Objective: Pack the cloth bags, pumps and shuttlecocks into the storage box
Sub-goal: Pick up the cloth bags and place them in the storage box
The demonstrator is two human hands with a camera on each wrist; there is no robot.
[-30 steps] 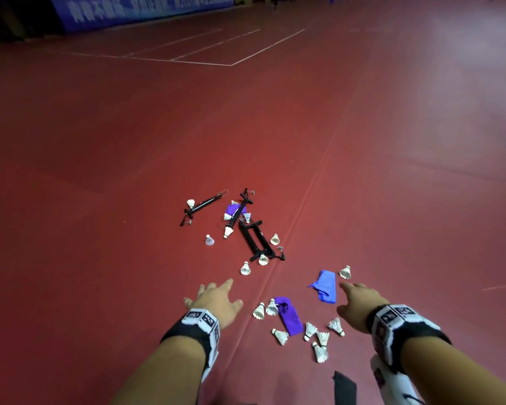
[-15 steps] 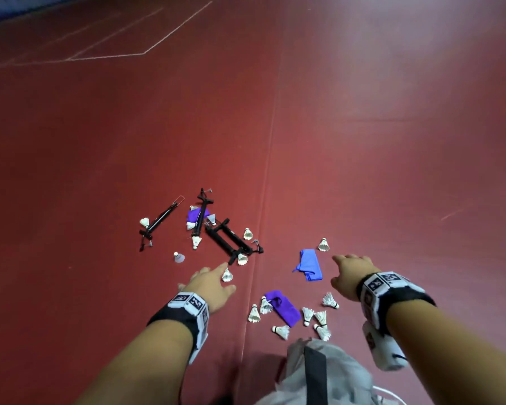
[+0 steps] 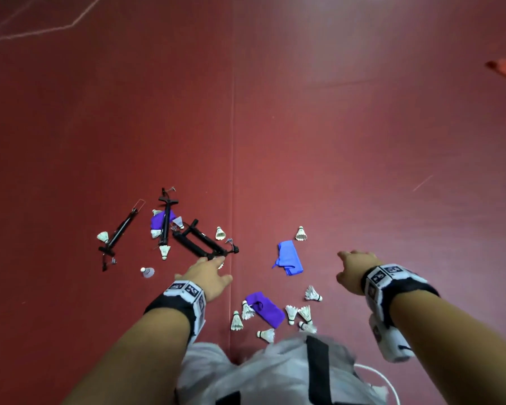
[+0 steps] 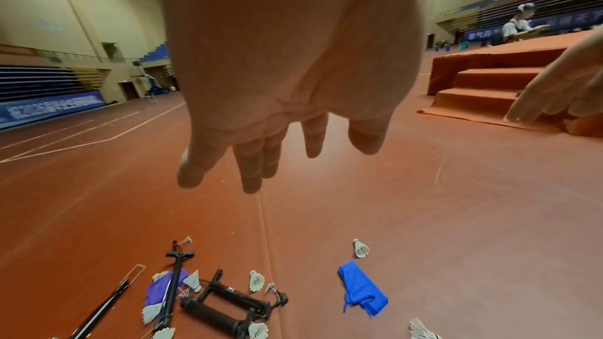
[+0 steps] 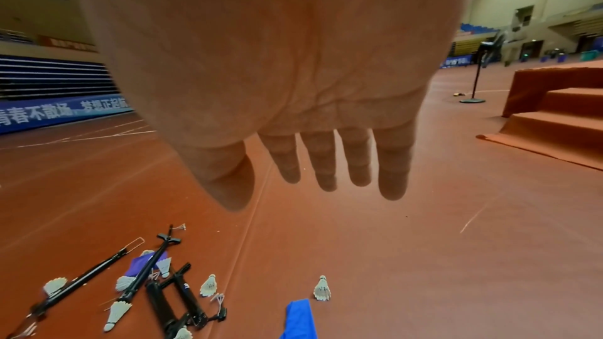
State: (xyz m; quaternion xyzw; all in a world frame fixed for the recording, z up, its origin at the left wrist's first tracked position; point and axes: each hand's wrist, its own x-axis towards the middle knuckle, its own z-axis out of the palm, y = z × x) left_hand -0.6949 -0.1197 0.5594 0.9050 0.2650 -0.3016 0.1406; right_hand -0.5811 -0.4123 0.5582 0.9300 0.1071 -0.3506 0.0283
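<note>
Several black pumps lie on the red floor: a pair side by side [image 3: 200,240] [image 4: 225,304] [image 5: 176,298], and two single ones [image 3: 120,230] [image 3: 165,222]. A blue cloth bag [image 3: 288,257] [image 4: 362,288] [image 5: 298,319] lies to their right. One purple bag [image 3: 265,308] lies nearer me, another [image 3: 157,220] under a pump. White shuttlecocks [image 3: 301,233] [image 3: 313,294] [image 3: 236,321] are scattered around. My left hand [image 3: 214,263] [image 4: 261,164] hovers over the near end of the pump pair, fingers straight, empty. My right hand [image 3: 349,257] [image 5: 326,172] hovers right of the blue bag, empty. No storage box is in view.
A floor seam [image 3: 232,171] runs away from me between the hands. Red-covered steps [image 4: 483,86] [image 5: 561,110] rise at the far right, with a stand pole [image 5: 475,81] nearby. A person [image 4: 517,25] stands far off. My grey clothing [image 3: 275,372] fills the bottom edge.
The view has tilted down toward the floor. My left hand has reached forward to the near end of the pump pair; the right hand has come level with the blue bag.
</note>
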